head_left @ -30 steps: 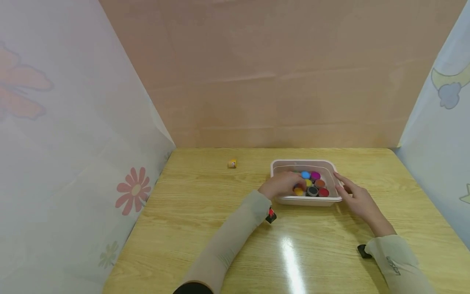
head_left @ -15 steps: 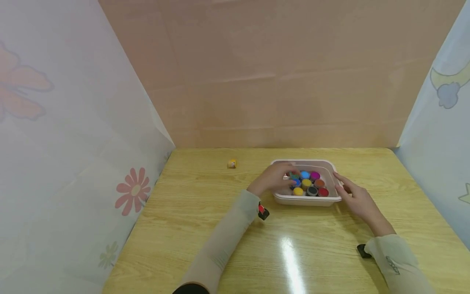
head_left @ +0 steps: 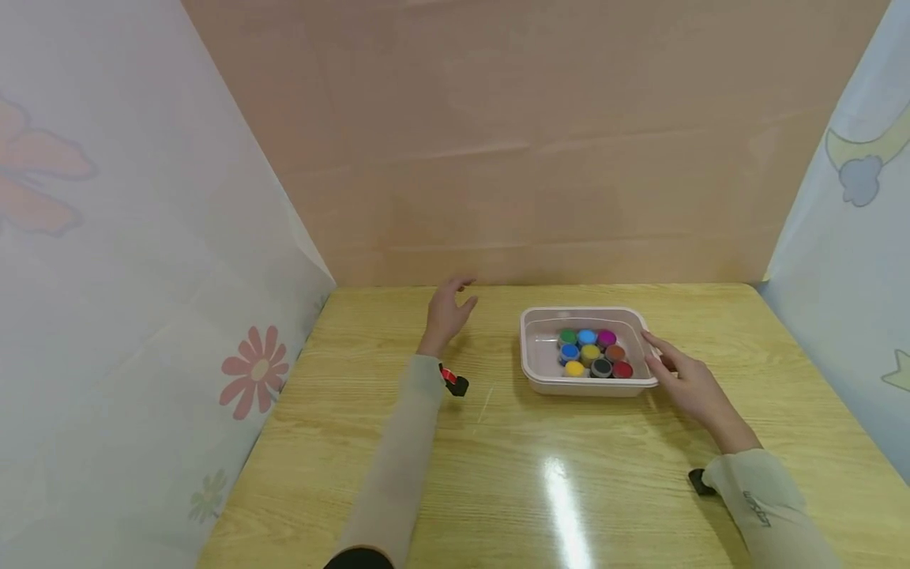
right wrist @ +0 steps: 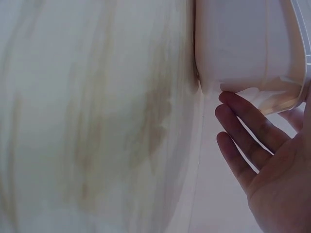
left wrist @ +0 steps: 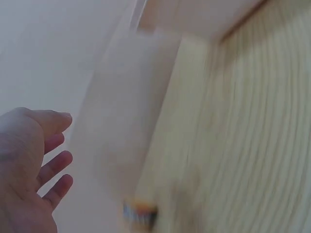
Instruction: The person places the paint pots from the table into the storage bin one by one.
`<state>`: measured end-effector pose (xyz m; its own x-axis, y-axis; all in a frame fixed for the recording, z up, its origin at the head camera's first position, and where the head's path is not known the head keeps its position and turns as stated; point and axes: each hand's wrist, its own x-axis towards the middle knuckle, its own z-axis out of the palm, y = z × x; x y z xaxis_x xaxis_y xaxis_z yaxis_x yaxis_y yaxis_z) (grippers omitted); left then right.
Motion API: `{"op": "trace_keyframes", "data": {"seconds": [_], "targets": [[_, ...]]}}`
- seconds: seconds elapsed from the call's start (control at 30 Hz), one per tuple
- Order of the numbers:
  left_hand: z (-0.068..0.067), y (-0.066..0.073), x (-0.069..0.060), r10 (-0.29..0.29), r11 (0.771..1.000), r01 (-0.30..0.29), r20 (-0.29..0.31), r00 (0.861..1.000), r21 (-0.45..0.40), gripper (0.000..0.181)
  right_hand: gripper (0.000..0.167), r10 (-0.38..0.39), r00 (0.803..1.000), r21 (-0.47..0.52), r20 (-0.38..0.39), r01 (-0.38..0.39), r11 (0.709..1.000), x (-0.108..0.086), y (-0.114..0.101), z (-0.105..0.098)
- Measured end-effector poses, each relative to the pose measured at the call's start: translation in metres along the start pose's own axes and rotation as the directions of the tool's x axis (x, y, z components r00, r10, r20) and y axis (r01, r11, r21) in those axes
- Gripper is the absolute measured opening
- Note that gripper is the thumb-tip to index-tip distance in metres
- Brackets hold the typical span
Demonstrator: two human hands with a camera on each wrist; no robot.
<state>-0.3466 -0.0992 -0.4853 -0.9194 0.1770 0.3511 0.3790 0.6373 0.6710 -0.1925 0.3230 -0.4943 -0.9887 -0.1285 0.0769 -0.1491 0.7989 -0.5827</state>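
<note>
A pale pink plastic tub [head_left: 535, 359] stands on the table with several small round pots [head_left: 590, 355] grouped inside, their tops in different colours. My right hand [head_left: 695, 387] touches the tub's right end; in the right wrist view its fingers [right wrist: 241, 132] are nearly straight beside the tub wall [right wrist: 243, 43]. To the left of the tub, my left hand [head_left: 446, 316] reaches over the back of the table, fingers apart and holding nothing. A small orange object [left wrist: 139, 213], blurred, lies below that hand in the left wrist view; in the head view the hand hides it.
The wood-grain table [head_left: 604, 466] ends at a brown paper-covered back wall [head_left: 455, 158]. White sheets with printed flowers [head_left: 254, 371] and a moon [head_left: 870, 150] close off the left and right sides.
My left hand has left the tub and moved left and back, over the spot where the small yellow item lay. The pots in the tub are uncovered. My right hand stays at the tub.
</note>
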Motion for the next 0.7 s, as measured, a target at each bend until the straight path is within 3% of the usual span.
{"op": "trace_keyframes", "data": {"seconds": [0.17,0.27,0.37,0.57,0.7], "targets": [[-0.016,-0.037,-0.009,-0.146,0.982,0.142,-0.019,0.989,-0.125,0.044,0.057,0.009,1.0,-0.006,0.004,-0.009,1.0,0.0,-0.001,-0.001],[-0.022,-0.052,-0.017,-0.231,0.952,0.23,0.018,0.973,-0.2,0.049,0.056,0.007,1.0,-0.006,0.003,-0.007,1.0,-0.001,-0.002,-0.002],[-0.025,-0.062,-0.025,-0.282,0.928,0.293,0.082,0.956,-0.228,0.055,0.056,0.004,1.0,-0.008,0.0,-0.004,1.0,-0.001,-0.002,-0.002],[-0.027,-0.079,-0.034,-0.291,0.918,0.334,0.207,0.934,-0.213,0.061,0.057,0.003,1.0,-0.005,-0.004,-0.003,1.0,-0.001,-0.005,-0.002],[-0.024,-0.088,-0.033,-0.264,0.92,0.321,0.25,0.932,-0.226,0.06,0.057,0.01,1.0,-0.007,0.005,-0.01,1.0,-0.001,-0.006,-0.002]]}}
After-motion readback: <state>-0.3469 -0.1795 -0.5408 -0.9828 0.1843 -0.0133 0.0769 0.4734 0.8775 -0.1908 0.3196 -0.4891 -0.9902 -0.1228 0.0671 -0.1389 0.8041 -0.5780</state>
